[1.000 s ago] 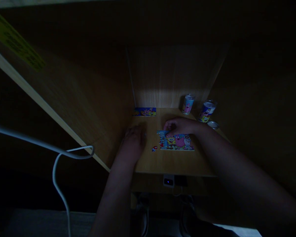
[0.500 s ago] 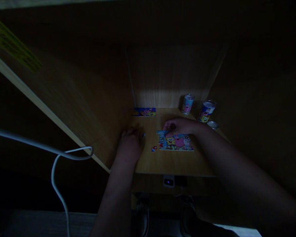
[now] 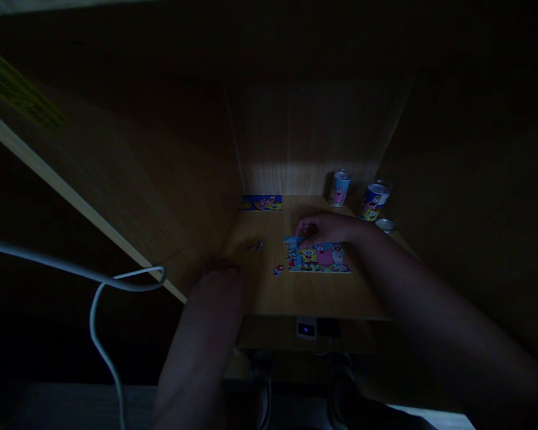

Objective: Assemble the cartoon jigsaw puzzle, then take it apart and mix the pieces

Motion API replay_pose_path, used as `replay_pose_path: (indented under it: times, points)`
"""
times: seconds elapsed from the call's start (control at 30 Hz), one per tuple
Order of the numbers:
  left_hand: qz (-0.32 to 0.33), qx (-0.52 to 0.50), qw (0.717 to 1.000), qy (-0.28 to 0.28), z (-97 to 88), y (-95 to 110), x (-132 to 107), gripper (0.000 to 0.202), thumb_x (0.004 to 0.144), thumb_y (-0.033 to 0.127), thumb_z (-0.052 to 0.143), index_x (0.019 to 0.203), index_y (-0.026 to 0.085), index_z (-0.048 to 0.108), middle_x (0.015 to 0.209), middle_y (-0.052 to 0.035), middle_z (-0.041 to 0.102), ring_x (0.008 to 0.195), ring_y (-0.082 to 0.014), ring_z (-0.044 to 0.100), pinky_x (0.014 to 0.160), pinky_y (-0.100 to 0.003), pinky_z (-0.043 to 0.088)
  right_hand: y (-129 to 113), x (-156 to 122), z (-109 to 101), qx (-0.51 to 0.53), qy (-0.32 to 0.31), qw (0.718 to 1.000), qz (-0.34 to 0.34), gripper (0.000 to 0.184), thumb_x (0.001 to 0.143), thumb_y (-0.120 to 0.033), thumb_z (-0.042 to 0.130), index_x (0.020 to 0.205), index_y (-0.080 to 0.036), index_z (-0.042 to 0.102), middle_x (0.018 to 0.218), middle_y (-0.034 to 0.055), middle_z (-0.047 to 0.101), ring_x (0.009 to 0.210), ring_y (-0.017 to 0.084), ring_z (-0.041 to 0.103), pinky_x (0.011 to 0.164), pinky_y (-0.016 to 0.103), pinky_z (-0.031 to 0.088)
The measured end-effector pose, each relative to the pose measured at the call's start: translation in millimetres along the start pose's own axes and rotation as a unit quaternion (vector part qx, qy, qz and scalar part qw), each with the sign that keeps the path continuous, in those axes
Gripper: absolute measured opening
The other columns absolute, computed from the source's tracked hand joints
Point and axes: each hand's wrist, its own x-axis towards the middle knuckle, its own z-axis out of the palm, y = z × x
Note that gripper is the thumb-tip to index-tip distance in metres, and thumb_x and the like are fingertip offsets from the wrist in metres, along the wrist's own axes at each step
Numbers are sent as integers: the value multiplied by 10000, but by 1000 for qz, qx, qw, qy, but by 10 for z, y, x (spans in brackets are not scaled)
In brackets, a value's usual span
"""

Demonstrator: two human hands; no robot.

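Note:
A cartoon jigsaw puzzle (image 3: 325, 257), mostly joined, lies on the wooden shelf board. My right hand (image 3: 316, 229) rests at its top edge with fingers curled and closed. Whatever is between those fingers, if anything, is hidden. One loose red-and-white puzzle piece (image 3: 279, 270) is just left of the puzzle. Farther left, two small puzzle pieces (image 3: 260, 245) lie close together. My left hand (image 3: 219, 285) is low at the board's left side, nearest those pieces but apart from them. Its fingers are lost in shadow and blur.
A cartoon picture strip (image 3: 262, 203) lies at the back left. Two printed cans, one pink and blue (image 3: 339, 188) and one dark blue (image 3: 374, 200), stand at the back right beside a round lid (image 3: 385, 225). A white cable (image 3: 96, 322) hangs at left. Wooden walls enclose the board.
My left hand has drawn back toward me and to the left, uncovering the small pieces. My right hand stays at the puzzle's top edge.

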Motion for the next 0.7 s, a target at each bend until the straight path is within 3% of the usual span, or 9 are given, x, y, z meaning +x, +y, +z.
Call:
replay_pose_path:
  times: [0.1, 0.3, 0.43, 0.53, 0.7]
  points:
    - [65, -60, 995, -53, -95, 143, 26, 358, 841, 1, 623, 995, 243, 837, 1063, -114, 811, 1035, -327, 768, 932, -437, 567, 19, 5, 10, 2, 2, 1000, 3, 470, 772, -540, 873, 1093, -217, 756, 950, 7, 729, 841, 178, 645, 759, 298, 499]
    - [72, -124, 989, -29, -173, 352, 61, 192, 975, 171, 657, 896, 237, 820, 975, -73, 808, 936, -271, 762, 842, -380, 561, -16, -6, 8, 7, 2, 1000, 7, 462, 770, -541, 878, 1079, -219, 758, 952, 10, 738, 834, 177, 645, 748, 296, 497]
    - [48, -136, 989, -17, -224, 278, 30, 202, 1012, 245, 652, 865, 228, 789, 952, -64, 808, 886, -260, 766, 823, -373, 567, -18, -8, 12, 10, 3, 1000, 3, 449, 806, -559, 847, 1080, -214, 755, 971, 17, 752, 856, 183, 658, 775, 304, 509]
    - [46, -166, 985, 22, -222, 161, 24, 220, 1033, 188, 589, 983, 241, 797, 1057, -52, 819, 969, -249, 778, 890, -370, 582, 11, -1, 20, 11, 5, 1000, -2, 458, 836, -594, 811, 1095, -220, 756, 1015, 32, 774, 909, 205, 685, 830, 332, 526]
    - [125, -211, 969, 22, -125, 57, 55, 311, 998, 89, 600, 1074, 287, 827, 1213, 0, 805, 1139, -213, 749, 1028, -351, 566, 55, 17, 27, 8, 1, 1000, -17, 417, 872, -577, 780, 1094, -225, 754, 1054, 45, 786, 944, 224, 704, 875, 364, 540]
